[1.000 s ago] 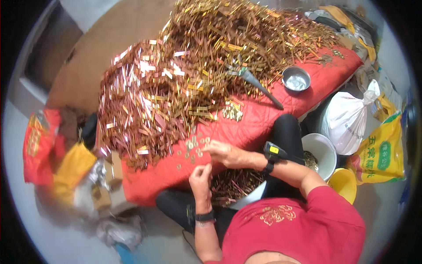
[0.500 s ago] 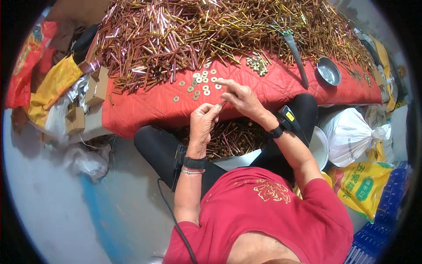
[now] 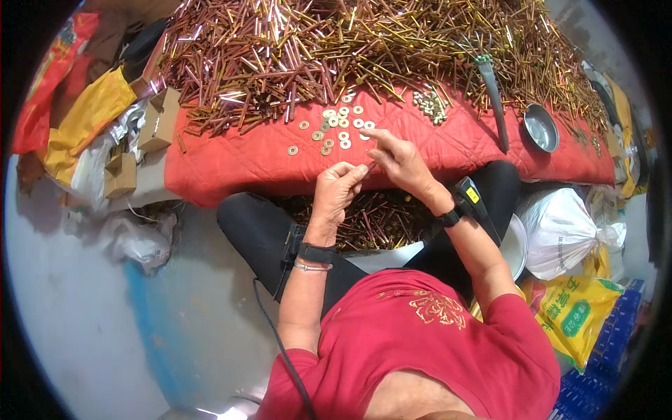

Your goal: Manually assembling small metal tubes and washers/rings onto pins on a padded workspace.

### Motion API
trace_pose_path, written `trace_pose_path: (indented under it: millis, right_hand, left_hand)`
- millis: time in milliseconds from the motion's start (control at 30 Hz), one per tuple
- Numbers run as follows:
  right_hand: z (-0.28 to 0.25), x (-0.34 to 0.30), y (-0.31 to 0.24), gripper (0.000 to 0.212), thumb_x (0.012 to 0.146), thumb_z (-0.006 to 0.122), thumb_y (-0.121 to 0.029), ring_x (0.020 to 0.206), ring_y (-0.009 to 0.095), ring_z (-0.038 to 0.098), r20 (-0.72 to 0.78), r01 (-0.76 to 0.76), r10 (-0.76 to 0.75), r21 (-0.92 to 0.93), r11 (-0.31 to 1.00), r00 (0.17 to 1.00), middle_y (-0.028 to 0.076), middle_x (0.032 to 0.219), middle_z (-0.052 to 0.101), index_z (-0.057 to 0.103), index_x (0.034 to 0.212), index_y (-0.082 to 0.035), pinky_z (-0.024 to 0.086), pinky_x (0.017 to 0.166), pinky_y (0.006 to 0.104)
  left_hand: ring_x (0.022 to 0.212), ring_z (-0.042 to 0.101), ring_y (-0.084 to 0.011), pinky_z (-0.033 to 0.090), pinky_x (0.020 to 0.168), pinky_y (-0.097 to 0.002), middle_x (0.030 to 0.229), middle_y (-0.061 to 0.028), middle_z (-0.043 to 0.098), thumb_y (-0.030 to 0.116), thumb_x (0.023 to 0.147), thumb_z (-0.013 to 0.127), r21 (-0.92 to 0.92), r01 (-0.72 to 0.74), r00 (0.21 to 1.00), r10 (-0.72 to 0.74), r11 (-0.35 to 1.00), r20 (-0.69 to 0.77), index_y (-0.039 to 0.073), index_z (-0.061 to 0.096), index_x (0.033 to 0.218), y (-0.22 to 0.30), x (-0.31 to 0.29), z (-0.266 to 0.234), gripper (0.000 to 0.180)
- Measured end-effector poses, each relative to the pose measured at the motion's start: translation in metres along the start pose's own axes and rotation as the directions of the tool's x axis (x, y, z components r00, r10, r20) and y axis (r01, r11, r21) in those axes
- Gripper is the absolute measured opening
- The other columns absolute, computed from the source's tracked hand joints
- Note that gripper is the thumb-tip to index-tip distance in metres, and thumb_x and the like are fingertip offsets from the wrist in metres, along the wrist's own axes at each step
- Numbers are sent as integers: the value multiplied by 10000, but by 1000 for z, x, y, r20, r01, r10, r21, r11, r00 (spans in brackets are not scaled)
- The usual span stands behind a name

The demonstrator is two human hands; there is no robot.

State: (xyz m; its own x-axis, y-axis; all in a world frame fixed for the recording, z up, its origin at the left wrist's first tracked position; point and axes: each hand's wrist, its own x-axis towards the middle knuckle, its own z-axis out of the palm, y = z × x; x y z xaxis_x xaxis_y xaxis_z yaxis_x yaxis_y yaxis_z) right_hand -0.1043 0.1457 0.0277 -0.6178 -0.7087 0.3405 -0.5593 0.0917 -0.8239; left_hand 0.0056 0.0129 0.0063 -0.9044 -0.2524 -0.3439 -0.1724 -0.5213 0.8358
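Note:
My left hand [image 3: 334, 194] pinches a thin, dark metal bolt [image 3: 372, 166] between thumb and fingertips, most of it covered. At the bolt's other end is my right hand [image 3: 404, 166], its thumb and lower fingers closed around it and the index finger stretched out. Just beyond the hands, several flat round washers [image 3: 344, 145] lie scattered on a red quilted cloth [image 3: 238, 157]. A cluster of short pale metal sleeves [image 3: 429, 105] rests farther right. Between my legs lies a heap of bolts [image 3: 364, 220] with a reddish-brass sheen.
A large pile of long brass-coloured rods [image 3: 336, 49] covers the far side. To the right are a grey-handled tool [image 3: 495, 105], a metal bowl [image 3: 540, 129], a knotted white bag [image 3: 560, 231] and a yellow bag [image 3: 577, 311]. Open cardboard boxes [image 3: 159, 120] stand at left.
The scene has shifted slightly rightward in view. Both hands stay close together on the bolt, with only a small change in the fingers.

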Motion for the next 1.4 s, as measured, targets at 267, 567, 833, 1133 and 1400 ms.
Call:
trace_pose_path:
  millis: [267, 567, 833, 1133, 1400]
  right_hand:
    - [-1, 6, 4, 377, 839, 607, -98, 732, 200, 579, 44, -95, 94, 30, 995, 995, 132, 826, 565, 519, 1201, -37, 472, 676, 310]
    - [4, 7, 13, 389, 848, 557, -36, 718, 131, 504, 77, -171, 162, 125, 977, 984, 60, 818, 499, 504, 1233, -52, 440, 661, 253]
    - [7, 15, 13, 318, 874, 543, -33, 686, 126, 510, 96, -206, 194, 140, 969, 976, 55, 782, 533, 539, 1192, -55, 443, 637, 265]
    - [15, 20, 8, 220, 906, 500, -92, 904, 231, 615, 113, -114, 100, 121, 986, 989, 135, 975, 631, 583, 1098, -23, 484, 761, 318]
    - [-26, 40, 33, 217, 904, 527, -180, 643, 166, 570, 357, -334, 371, -162, 929, 857, 69, 750, 605, 599, 1036, -23, 466, 586, 317]
  left_hand:
    - [365, 308, 11, 190, 328, -149, 574, 30, 518, 181, 866, 640, -7, 42, 998, -42, 999, 42, 53, 606, 801, 5, 4, -5, 147]
    - [363, 307, 10, 188, 323, -149, 586, 19, 524, 175, 865, 639, -32, 61, 996, -59, 998, 60, 52, 601, 796, 5, 10, -9, 146]
    - [361, 311, 6, 195, 321, -147, 588, 20, 514, 179, 867, 636, -49, 71, 995, -67, 996, 78, 40, 599, 805, 5, 13, -13, 157]
    - [469, 490, -90, 353, 405, -243, 680, -31, 616, 163, 846, 653, 425, -236, 956, 287, 874, -59, 55, 622, 759, 2, 16, -14, 142]
    - [773, 585, -258, 466, 673, -357, 811, -106, 593, 300, 610, 813, 804, -581, 692, 595, 125, 408, 37, 661, 834, 47, 8, -17, 377]
